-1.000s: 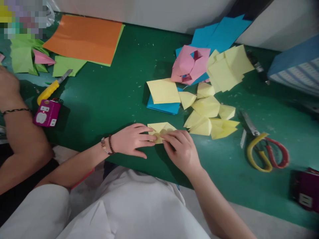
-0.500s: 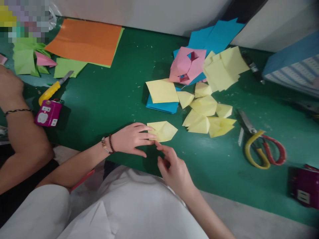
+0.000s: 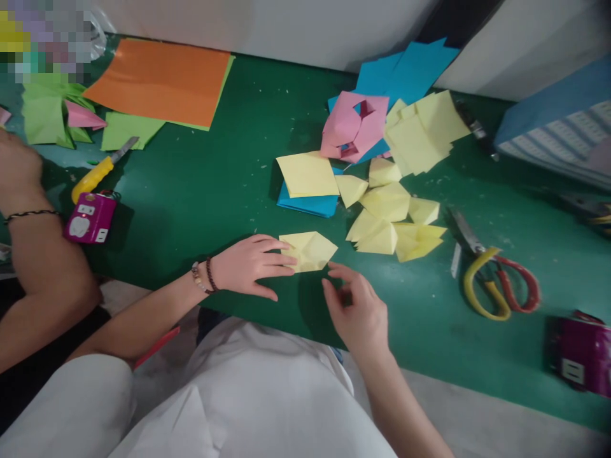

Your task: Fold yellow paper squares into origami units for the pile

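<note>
A creased yellow paper piece (image 3: pixel 312 250) with a pointed right end lies flat on the green table (image 3: pixel 200 184). My left hand (image 3: pixel 252 266) rests palm down with spread fingers, its fingertips over the paper's left end. Just off the paper's lower right edge, my right hand (image 3: pixel 359 305) hovers with its fingers apart and slightly curled, holding nothing. Beyond the paper, a yellow folded square (image 3: pixel 308 173) sits on folded blue paper (image 3: pixel 310 205). Several folded yellow pieces (image 3: pixel 389 202) are grouped to the right of it.
A pink paper model (image 3: pixel 351 124), blue sheets (image 3: pixel 405 73) and yellow sheets (image 3: pixel 422 137) lie farther back. Scissors (image 3: pixel 487 277) and a purple box (image 3: pixel 585 353) are at right. Leftward are an orange sheet (image 3: pixel 162 79), a yellow-handled cutter (image 3: pixel 98 175), another purple box (image 3: pixel 90 218) and a co-worker's arm (image 3: pixel 48 254).
My right hand has moved right, from beside my left fingertips at the paper's lower edge to near its pointed end. My left hand stays on the paper.
</note>
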